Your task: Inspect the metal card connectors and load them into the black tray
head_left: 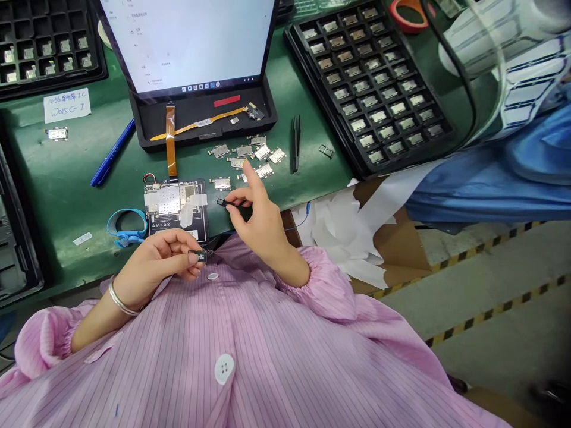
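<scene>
From where I stand, two hands are at work at the near edge of one green table (100,208). The left hand (172,255), at the near left, has thumb and fingers closed on one small dark piece (198,256), just nearer than one circuit board (168,202). The right hand (259,217) pinches one small black frame (222,203) between thumb and a bent finger, right of the board; its forefinger is extended, its tip over a cluster of metal parts (220,183). I count about nine in the cluster, some overlapping. Right of these lie one pair of tweezers (295,144) and one loose frame (326,151). Farther right, one black tray (292,44) holds metal parts, four to a row. On the left: one blue pen (112,153), one blue strap (129,227) and one handwritten label (66,106), with a single metal part just nearer. One screen (187,41) stands at the far side.
</scene>
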